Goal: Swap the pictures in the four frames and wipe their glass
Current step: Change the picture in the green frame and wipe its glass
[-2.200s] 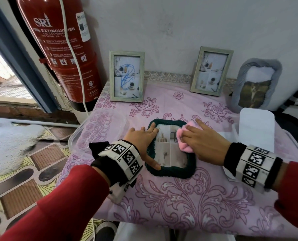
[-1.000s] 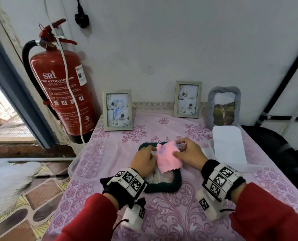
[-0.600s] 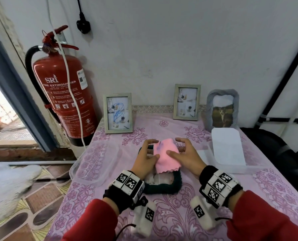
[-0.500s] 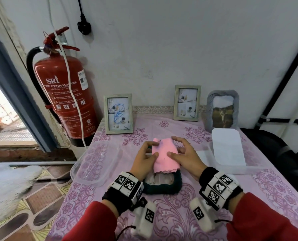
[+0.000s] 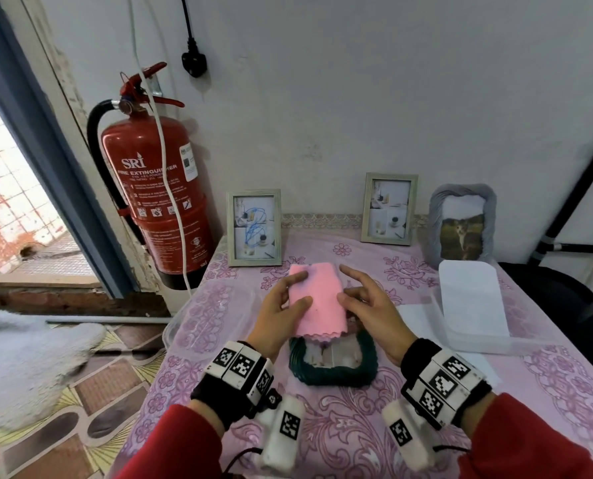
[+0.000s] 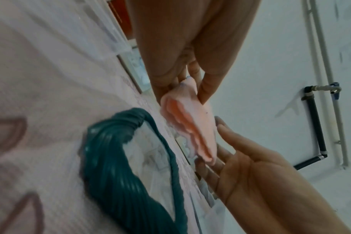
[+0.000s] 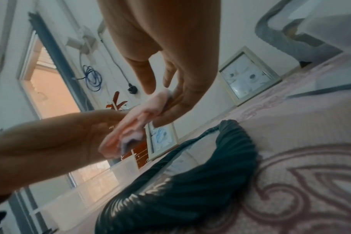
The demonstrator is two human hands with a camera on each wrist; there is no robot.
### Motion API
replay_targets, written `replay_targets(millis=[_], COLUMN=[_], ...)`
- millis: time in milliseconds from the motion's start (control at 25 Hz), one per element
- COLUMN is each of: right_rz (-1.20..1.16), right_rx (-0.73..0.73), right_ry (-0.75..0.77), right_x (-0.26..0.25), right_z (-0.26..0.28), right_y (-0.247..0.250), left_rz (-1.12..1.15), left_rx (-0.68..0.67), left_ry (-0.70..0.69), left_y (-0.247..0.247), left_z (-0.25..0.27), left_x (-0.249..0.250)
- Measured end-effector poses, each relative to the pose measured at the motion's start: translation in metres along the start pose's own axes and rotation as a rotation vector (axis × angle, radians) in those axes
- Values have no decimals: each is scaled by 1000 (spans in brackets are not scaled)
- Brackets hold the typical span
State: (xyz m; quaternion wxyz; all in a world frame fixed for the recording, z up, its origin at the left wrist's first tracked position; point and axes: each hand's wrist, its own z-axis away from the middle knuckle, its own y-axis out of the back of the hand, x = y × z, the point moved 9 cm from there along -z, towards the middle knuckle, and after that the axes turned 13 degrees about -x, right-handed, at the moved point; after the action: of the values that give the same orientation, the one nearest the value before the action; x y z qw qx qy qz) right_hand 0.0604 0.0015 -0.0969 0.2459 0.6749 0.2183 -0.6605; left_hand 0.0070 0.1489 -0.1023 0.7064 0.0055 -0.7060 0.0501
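A dark green frame (image 5: 333, 375) lies flat on the pink flowered tablecloth (image 5: 357, 437), glass up. Just above its far end hangs a pink cloth (image 5: 317, 302), held between both hands. My left hand (image 5: 298, 290) pinches its left edge, thumb on top. The right edge is pinched by my right hand (image 5: 345, 285), whose forefinger sticks out. The left wrist view shows the cloth (image 6: 192, 126) folded in layers over the frame (image 6: 114, 166). Three frames stand along the wall: a pale one with blue scribble (image 5: 253, 228), a second pale one (image 5: 388, 209) and a grey one (image 5: 462, 226).
A red fire extinguisher (image 5: 157, 195) stands at the table's left, with a white cable (image 5: 170, 188) hanging across it. A clear plastic tub (image 5: 212, 312) sits on the left edge. At the right a white lid (image 5: 471, 299) leans in a clear tray.
My right hand was wiping the green frame's glass with the bunched cloth. Both hands have since lifted the cloth off the glass and now hold it flat between them.
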Motion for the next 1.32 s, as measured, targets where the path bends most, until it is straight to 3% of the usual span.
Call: replay_targets(millis=[200,440,560,840,1040,1240,1320], right_rz=[245,815,977,1021,993,983,981], right_rx=[102,-23,-94,-123,-120,-113,-113], right_ry=[-140,-312,-371,-382,-367,-370,-370], right_x=[21,33,41,44,42,43,43], right_z=[-5,-8,-8,-3,-1,0,1], right_y=[20,33,30,27,26,25,25], left_rz=[-172,-367,-500,-804,-1085,-1245,-1289], left_rx=[21,-10,-58,-202,-196,-86,-128], left_ry=[2,56,168,337,410,223,175], left_y=[48,118,143,143,141,131,122], left_z=[13,24,21,17,18,21,22], left_x=[33,55,45,7,-7,8,8])
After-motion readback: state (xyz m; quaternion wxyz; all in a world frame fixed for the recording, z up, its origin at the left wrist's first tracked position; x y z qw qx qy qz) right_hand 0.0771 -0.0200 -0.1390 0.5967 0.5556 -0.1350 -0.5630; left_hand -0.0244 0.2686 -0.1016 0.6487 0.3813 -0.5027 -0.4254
